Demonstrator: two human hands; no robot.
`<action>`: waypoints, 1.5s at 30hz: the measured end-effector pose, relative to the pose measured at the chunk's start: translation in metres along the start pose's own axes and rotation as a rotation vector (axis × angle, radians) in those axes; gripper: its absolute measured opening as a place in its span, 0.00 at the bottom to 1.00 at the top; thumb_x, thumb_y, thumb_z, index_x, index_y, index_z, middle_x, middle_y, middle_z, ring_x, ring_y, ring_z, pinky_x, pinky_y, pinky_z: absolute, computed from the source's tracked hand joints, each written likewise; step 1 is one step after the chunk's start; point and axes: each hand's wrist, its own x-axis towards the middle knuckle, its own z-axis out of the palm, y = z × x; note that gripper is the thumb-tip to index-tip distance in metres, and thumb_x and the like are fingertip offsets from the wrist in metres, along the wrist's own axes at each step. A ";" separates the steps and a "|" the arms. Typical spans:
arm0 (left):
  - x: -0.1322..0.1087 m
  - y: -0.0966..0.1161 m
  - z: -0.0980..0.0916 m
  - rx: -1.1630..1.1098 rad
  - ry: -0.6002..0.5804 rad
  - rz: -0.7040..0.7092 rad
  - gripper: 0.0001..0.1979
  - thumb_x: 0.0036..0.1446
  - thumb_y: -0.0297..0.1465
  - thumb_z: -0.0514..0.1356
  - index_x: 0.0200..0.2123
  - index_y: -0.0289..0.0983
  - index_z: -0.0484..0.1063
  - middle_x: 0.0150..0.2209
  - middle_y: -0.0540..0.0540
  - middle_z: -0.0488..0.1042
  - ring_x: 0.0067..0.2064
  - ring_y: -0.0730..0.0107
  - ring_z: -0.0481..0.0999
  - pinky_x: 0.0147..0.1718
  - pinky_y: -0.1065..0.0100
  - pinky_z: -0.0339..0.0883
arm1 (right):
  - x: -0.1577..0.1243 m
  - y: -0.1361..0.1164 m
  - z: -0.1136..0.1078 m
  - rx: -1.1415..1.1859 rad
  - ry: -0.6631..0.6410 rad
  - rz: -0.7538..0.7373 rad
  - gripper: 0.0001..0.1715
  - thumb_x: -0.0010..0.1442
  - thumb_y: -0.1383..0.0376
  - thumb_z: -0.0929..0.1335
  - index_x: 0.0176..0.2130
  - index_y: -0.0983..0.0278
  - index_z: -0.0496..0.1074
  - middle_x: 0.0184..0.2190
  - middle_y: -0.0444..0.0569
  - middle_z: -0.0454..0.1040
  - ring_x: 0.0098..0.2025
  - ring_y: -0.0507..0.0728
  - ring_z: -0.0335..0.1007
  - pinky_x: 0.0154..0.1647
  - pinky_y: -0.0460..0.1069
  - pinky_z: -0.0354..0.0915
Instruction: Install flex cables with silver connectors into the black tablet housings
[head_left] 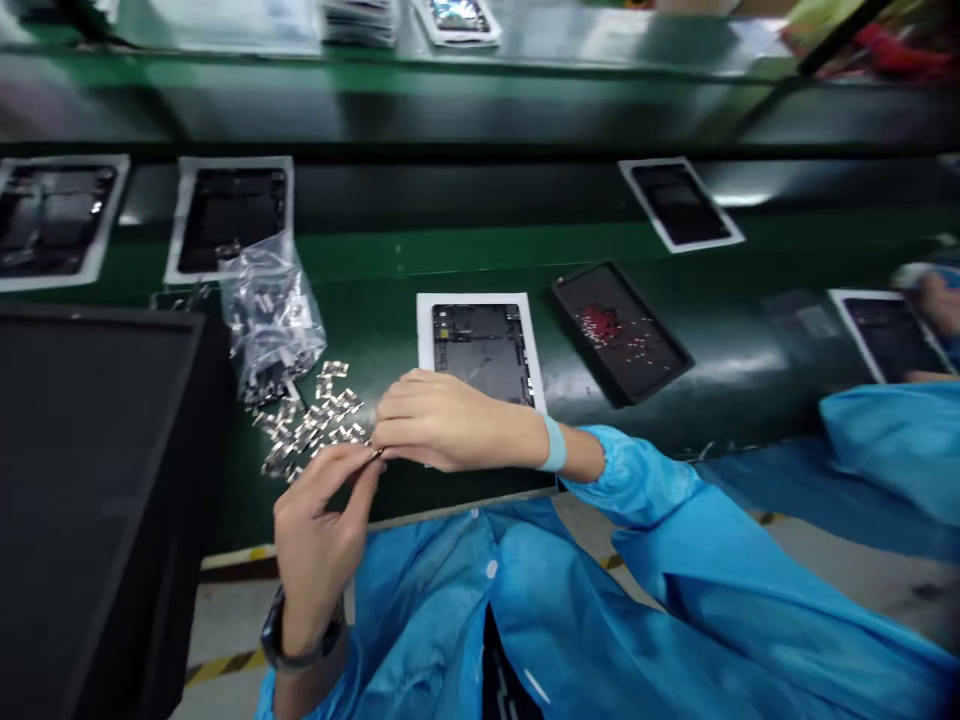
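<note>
My left hand (pixel 322 520) pinches a small metal part (pixel 377 454) between thumb and forefinger at the bench's near edge. Fingertips of my right hand (pixel 442 420) meet it there, closed at the same part; how they grip it is hidden. Just beyond and to the left lies a loose pile of small shiny metal pieces (pixel 307 430). A clear plastic bag (pixel 270 310) with more small parts sits behind the pile. Under and beyond my right wrist, a device housing (pixel 480 345) with dark insides rests on a white sheet, partly covered by my hand.
A black tray (pixel 626 330) holding tiny red and white parts stands to the right. A large black box (pixel 90 480) fills the left. More device housings (pixel 236 215) lie along the green bench (pixel 390 255). At far right, a co-worker's blue sleeve (pixel 892 430) reaches in.
</note>
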 end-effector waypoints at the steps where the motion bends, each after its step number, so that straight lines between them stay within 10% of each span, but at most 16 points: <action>1: 0.002 -0.003 -0.001 -0.017 0.000 -0.013 0.08 0.60 0.26 0.66 0.42 0.42 0.83 0.41 0.48 0.79 0.41 0.68 0.78 0.44 0.67 0.71 | -0.015 0.001 -0.007 -0.045 0.078 0.033 0.16 0.74 0.58 0.62 0.46 0.65 0.75 0.47 0.55 0.78 0.53 0.61 0.71 0.53 0.55 0.62; 7: 0.001 -0.019 -0.007 -0.243 0.066 -0.293 0.10 0.55 0.30 0.71 0.41 0.40 0.84 0.35 0.49 0.81 0.35 0.65 0.78 0.36 0.66 0.74 | -0.182 0.055 -0.076 -0.287 0.719 0.846 0.10 0.67 0.59 0.68 0.38 0.62 0.77 0.36 0.53 0.78 0.42 0.63 0.72 0.46 0.58 0.65; 13: 0.004 -0.025 0.003 -0.524 -0.082 -0.384 0.16 0.55 0.30 0.70 0.48 0.38 0.83 0.40 0.42 0.83 0.36 0.60 0.83 0.37 0.63 0.80 | -0.294 0.085 -0.088 -0.077 0.443 1.136 0.15 0.60 0.56 0.70 0.39 0.65 0.79 0.28 0.49 0.75 0.29 0.56 0.67 0.33 0.52 0.61; 29: 0.015 -0.026 0.034 -0.767 -0.010 -0.551 0.10 0.49 0.31 0.74 0.36 0.37 0.84 0.31 0.43 0.81 0.31 0.65 0.81 0.25 0.71 0.76 | -0.257 0.112 -0.078 -0.298 0.021 0.806 0.10 0.65 0.67 0.67 0.44 0.64 0.78 0.43 0.55 0.76 0.46 0.61 0.72 0.46 0.52 0.61; 40: 0.013 -0.026 0.034 -0.748 0.000 -0.557 0.10 0.48 0.31 0.74 0.35 0.36 0.84 0.30 0.44 0.80 0.30 0.65 0.80 0.25 0.71 0.75 | -0.244 0.130 -0.083 -0.272 0.048 0.747 0.11 0.66 0.66 0.66 0.41 0.62 0.79 0.42 0.54 0.77 0.44 0.60 0.72 0.46 0.52 0.63; 45: 0.012 -0.030 0.035 -0.756 0.007 -0.569 0.10 0.48 0.31 0.74 0.35 0.36 0.83 0.31 0.44 0.81 0.31 0.65 0.80 0.25 0.71 0.75 | -0.248 0.130 -0.090 -0.123 0.310 0.755 0.10 0.64 0.59 0.70 0.36 0.62 0.79 0.38 0.52 0.78 0.42 0.59 0.72 0.47 0.54 0.65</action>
